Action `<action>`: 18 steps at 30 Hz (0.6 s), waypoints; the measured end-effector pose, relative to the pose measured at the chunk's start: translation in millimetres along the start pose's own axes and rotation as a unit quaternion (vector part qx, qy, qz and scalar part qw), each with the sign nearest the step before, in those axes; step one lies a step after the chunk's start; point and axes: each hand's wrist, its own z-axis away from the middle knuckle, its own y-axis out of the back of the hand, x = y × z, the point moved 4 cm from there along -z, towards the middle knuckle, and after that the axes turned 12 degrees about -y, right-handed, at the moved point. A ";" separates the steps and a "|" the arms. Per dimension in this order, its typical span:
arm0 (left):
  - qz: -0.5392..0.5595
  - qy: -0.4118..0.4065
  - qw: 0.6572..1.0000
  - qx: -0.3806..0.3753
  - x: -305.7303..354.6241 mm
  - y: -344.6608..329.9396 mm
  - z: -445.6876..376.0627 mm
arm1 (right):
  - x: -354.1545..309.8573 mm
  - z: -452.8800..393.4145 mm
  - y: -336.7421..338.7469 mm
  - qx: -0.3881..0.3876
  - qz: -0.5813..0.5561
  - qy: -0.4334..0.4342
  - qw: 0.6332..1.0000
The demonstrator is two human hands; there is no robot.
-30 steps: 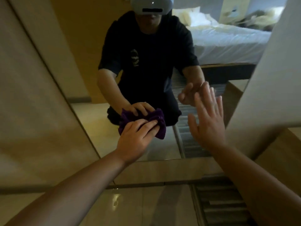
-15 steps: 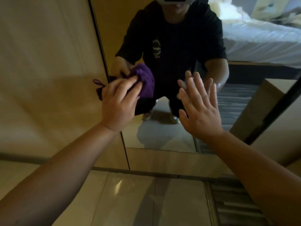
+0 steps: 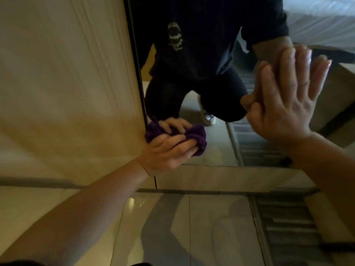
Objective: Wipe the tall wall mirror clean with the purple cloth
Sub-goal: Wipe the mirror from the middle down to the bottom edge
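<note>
The fingers (image 3: pixel 180 144) of the left hand (image 3: pixel 167 152) are curled over a bunched purple cloth (image 3: pixel 197 136) and press it against the glass of the tall wall mirror (image 3: pixel 211 146). The cloth sits low on the mirror, at its left edge, just above the bottom rim; one fold reaches the dark frame strip (image 3: pixel 137 73) that runs up that side. Part of the cloth is hidden under the hand. The left forearm extends from the lower left corner of the view up to the wrist.

The right hand (image 3: pixel 284 104) is held flat, fingers (image 3: pixel 284 73) straight and close together, palm toward the glass on the right side of the mirror. It holds nothing. Whether the palm actually touches the glass cannot be told; the fingertips are blurred. The two hands are well apart, the right higher than the left.

The mirror shows the reflection of a crouching person in dark clothing, with a pale graphic on the shirt, a light shoe, the mirrored cloth and hands, and white bedding (image 3: pixel 317 20) at upper right. To the left of the frame strip stands a pale wood-grain wall panel (image 3: pixel 67 83). Below the mirror runs a beige base strip (image 3: pixel 221 179). The glossy tiled floor (image 3: pixel 211 227) lies beneath it, carrying a light glare and the shadow of an arm, with a striped grey rug (image 3: pixel 288 223) at the right.
</note>
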 end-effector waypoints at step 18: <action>0.163 0.022 0.980 -0.109 76.5 -19.8 54.7 | -12.1 -9.4 24.5 -0.086 0.005 -0.037 0.996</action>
